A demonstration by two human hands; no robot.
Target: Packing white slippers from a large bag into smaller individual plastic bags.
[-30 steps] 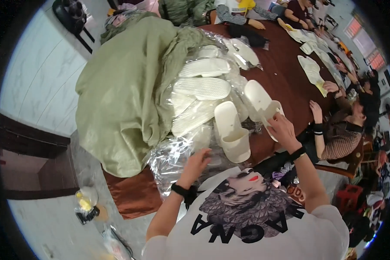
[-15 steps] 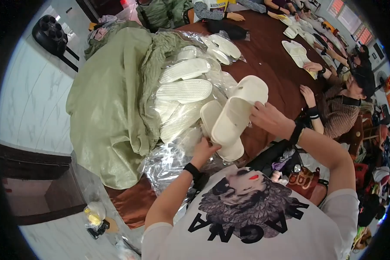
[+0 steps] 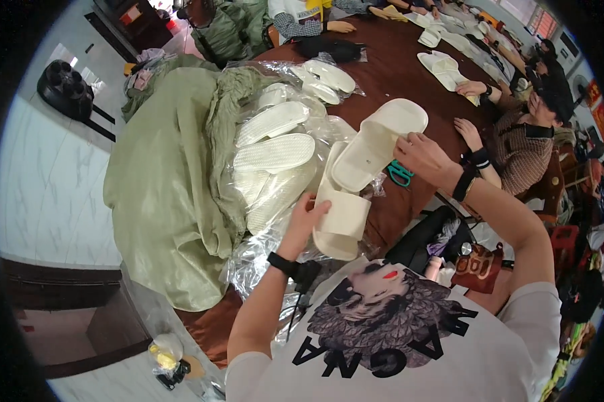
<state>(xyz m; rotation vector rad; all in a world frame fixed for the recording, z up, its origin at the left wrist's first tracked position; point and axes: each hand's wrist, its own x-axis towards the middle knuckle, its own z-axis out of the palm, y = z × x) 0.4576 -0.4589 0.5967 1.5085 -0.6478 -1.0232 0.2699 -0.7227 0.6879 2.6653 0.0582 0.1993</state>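
Note:
Two cream slide slippers are in my hands over the near edge of the table. My right hand (image 3: 423,157) is closed on the side of the upper slipper (image 3: 362,161), which is tilted with its sole's bare inside showing. Below it, my left hand (image 3: 307,218) grips the lower slipper (image 3: 344,213) by the edge of its wide strap. The upper slipper covers part of the lower one. Just left of them lies a pile of white slippers (image 3: 275,153) in clear plastic, several with their ribbed soles up.
A large green sack (image 3: 161,187) bulges at the left beside the pile. Teal-handled scissors (image 3: 400,173) lie on the brown tablecloth (image 3: 382,77). At the right a co-worker's hand (image 3: 468,132) rests near another slipper (image 3: 443,70). Crumpled clear plastic (image 3: 248,264) hangs at the near edge.
The two slippers have come apart: the upper one moved up and right with my right hand, the lower one turned strap-up in my left. The scissors have come into sight.

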